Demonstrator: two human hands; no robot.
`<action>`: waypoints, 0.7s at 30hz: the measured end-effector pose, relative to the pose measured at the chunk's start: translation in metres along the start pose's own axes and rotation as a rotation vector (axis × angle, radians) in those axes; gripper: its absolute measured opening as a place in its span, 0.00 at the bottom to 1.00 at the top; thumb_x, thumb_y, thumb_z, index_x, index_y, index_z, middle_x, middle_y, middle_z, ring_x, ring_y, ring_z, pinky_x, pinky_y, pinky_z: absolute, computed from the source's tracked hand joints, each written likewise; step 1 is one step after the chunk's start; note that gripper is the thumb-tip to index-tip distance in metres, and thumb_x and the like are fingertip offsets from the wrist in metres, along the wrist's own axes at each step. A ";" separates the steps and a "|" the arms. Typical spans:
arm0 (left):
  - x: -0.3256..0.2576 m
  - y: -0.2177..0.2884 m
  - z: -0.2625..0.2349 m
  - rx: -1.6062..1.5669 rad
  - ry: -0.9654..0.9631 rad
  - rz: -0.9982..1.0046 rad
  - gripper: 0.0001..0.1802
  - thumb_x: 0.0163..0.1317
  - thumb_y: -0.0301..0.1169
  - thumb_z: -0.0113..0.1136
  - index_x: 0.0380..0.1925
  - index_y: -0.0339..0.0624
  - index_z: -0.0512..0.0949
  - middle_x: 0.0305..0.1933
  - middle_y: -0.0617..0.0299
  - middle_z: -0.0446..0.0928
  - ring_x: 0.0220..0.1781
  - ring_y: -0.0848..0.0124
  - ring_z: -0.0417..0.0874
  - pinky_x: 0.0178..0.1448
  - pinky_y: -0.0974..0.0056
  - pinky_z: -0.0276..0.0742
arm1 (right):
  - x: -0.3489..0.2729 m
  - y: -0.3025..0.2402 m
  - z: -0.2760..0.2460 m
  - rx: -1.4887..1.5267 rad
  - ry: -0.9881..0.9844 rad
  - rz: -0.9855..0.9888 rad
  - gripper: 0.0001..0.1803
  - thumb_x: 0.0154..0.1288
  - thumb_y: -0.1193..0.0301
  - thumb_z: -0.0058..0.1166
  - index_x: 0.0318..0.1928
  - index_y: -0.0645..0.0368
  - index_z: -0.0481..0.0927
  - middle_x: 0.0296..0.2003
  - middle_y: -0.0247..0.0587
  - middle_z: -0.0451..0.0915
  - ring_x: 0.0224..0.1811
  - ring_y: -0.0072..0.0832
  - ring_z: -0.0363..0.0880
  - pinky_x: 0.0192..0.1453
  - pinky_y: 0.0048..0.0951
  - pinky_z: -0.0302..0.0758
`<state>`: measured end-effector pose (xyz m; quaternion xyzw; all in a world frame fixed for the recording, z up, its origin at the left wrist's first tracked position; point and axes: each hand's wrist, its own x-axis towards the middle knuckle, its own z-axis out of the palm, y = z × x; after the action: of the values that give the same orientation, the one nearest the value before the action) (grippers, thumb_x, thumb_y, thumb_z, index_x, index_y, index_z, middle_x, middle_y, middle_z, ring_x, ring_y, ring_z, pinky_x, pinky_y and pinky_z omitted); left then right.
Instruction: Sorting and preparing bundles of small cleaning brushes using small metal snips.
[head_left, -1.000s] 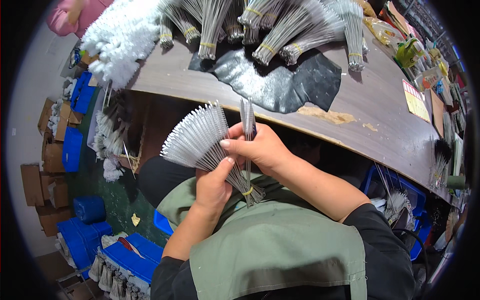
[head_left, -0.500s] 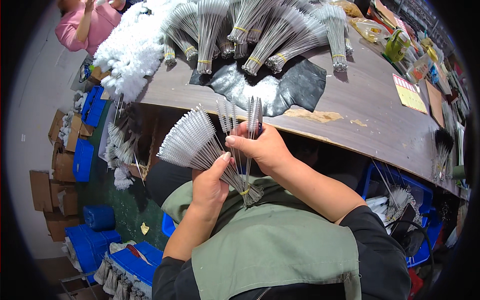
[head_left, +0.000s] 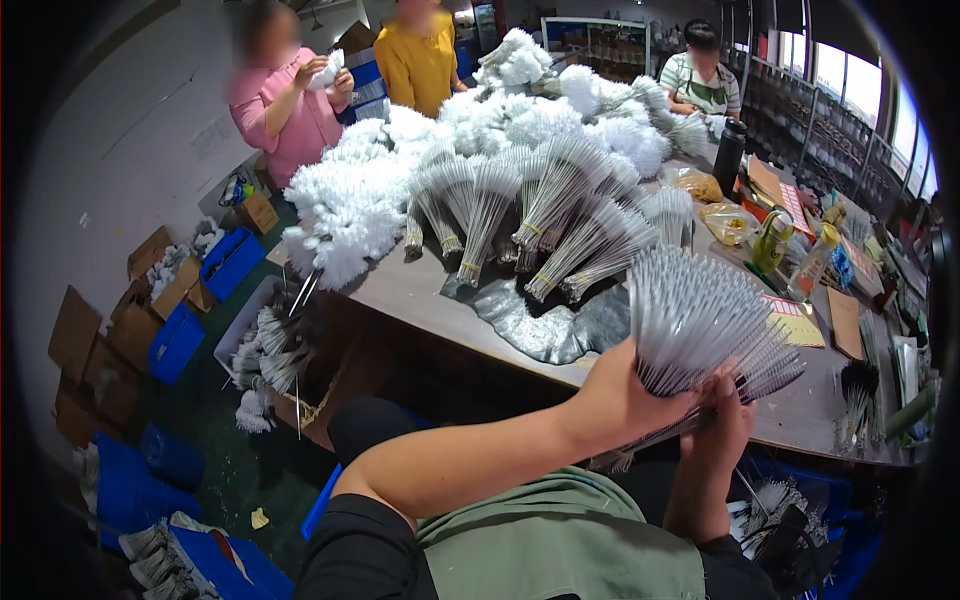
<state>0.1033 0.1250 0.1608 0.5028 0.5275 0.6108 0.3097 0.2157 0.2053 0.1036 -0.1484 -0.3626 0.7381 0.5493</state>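
A fanned bundle of thin wire brushes (head_left: 690, 315) with whitish bristles stands bristle end up over the table's front edge, right of centre. My left hand (head_left: 630, 395) reaches across from the left and is closed round the wire stems just below the bristles. On the right side of the same bundle is my right hand (head_left: 718, 425), its thumb and fingers closed on the brushes there. The lower stems slant down to the left behind my left wrist. My palms and part of the fingers are hidden.
Tied wire brush bundles (head_left: 490, 215) lie behind a black leather-like sheet (head_left: 545, 320) on the table (head_left: 455, 325). White fluffy brushes (head_left: 340, 220) are heaped beyond. A green bottle (head_left: 770, 243) and black flask (head_left: 730, 158) stand right. Three people are across the table; blue bins (head_left: 232, 262) stand left.
Both hands and the brush bundle have moved up and right from over my lap. The few brushes held apart earlier no longer show separately. My view has lifted, bringing more people into sight.
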 end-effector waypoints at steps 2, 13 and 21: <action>-0.010 -0.015 -0.001 0.061 0.026 0.063 0.22 0.49 0.26 0.67 0.46 0.36 0.74 0.42 0.59 0.78 0.44 0.74 0.77 0.48 0.66 0.73 | -0.005 0.001 -0.007 -0.144 -0.037 -0.032 0.08 0.58 0.70 0.58 0.32 0.60 0.75 0.26 0.33 0.75 0.28 0.17 0.72 0.31 0.18 0.67; -0.090 -0.104 -0.075 -0.214 0.414 -0.174 0.20 0.53 0.17 0.57 0.49 0.36 0.73 0.45 0.60 0.76 0.44 0.71 0.78 0.45 0.67 0.75 | -0.012 0.111 0.018 -0.048 -0.350 0.686 0.13 0.55 0.75 0.60 0.41 0.64 0.76 0.33 0.41 0.81 0.33 0.23 0.77 0.38 0.22 0.71; -0.109 -0.132 -0.102 -0.591 0.623 -0.366 0.15 0.54 0.20 0.57 0.45 0.35 0.73 0.40 0.58 0.78 0.37 0.71 0.80 0.42 0.65 0.77 | -0.005 0.151 0.030 -0.120 -0.366 0.893 0.11 0.55 0.72 0.60 0.38 0.62 0.76 0.33 0.41 0.80 0.33 0.24 0.77 0.40 0.27 0.75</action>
<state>0.0203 0.0253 0.0092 0.0844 0.4786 0.7920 0.3694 0.0928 0.1695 0.0175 -0.1886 -0.3960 0.8934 0.0967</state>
